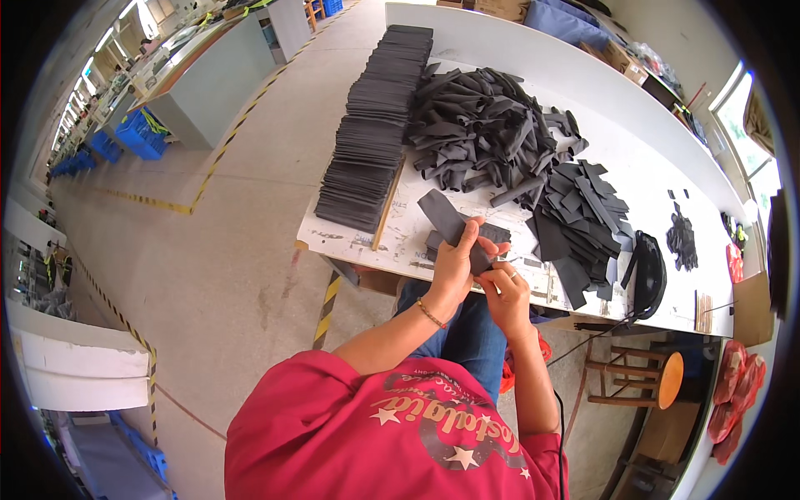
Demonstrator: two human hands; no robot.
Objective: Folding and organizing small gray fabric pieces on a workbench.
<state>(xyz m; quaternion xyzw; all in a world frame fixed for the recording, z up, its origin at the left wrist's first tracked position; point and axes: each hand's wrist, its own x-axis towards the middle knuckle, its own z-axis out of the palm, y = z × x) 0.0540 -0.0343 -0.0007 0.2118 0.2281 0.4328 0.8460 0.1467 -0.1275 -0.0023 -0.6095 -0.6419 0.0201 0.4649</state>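
My left hand [457, 262] is closed around a flat dark grey fabric strip [441, 213], thumb on top, above the table's front edge. The strip's far end sticks out up and to the left. Fingers of my right hand [507, 292] are pinched at the near end of the same strip, close to the left fingertips. Exactly what that pinch holds is partly hidden. Just beyond my hands, a small stack of dark strips [497, 236] lies on the table, partly covered by the left hand.
On the white table [408, 242] stand a long row of stacked dark strips [367, 125], a loose heap of curled pieces [479, 125] and a pile of flat pieces [583, 212]. Right of these lie a black pouch-like item [648, 275] and dark gloves [682, 240]. A wooden stool [667, 379] stands at right.
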